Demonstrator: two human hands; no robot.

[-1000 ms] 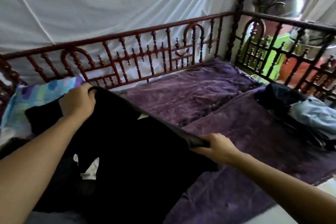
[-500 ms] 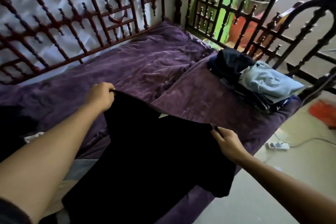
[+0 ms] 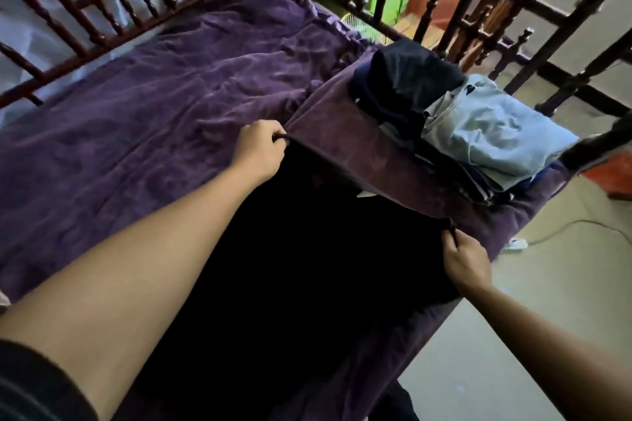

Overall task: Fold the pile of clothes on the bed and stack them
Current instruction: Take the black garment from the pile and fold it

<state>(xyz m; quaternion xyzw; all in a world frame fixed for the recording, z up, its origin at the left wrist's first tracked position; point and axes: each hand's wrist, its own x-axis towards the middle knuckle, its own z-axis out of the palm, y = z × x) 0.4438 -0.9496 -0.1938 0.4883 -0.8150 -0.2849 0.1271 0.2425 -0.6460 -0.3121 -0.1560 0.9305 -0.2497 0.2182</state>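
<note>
A black garment [image 3: 307, 270] is spread flat over the purple bed cover [image 3: 143, 106], its top edge stretched between my two hands. My left hand [image 3: 261, 150] pinches its far-left corner. My right hand [image 3: 465, 263] pinches the other top corner near the bed's right edge. A small white label [image 3: 365, 194] shows at the garment's top edge. At the bed's far right corner lies a stack of clothes with a light blue garment [image 3: 492, 137] on top and a dark navy one [image 3: 410, 79] behind it.
A dark red wooden bed rail [image 3: 102, 10] runs along the far side and another rail [image 3: 496, 20] closes the right end. Beyond the bed's right edge is pale floor [image 3: 547, 284] with a white cable and plug [image 3: 518, 243].
Both hands carried the black garment rightward and laid it down on the purple cover near the clothes stack. The view swung right and downward.
</note>
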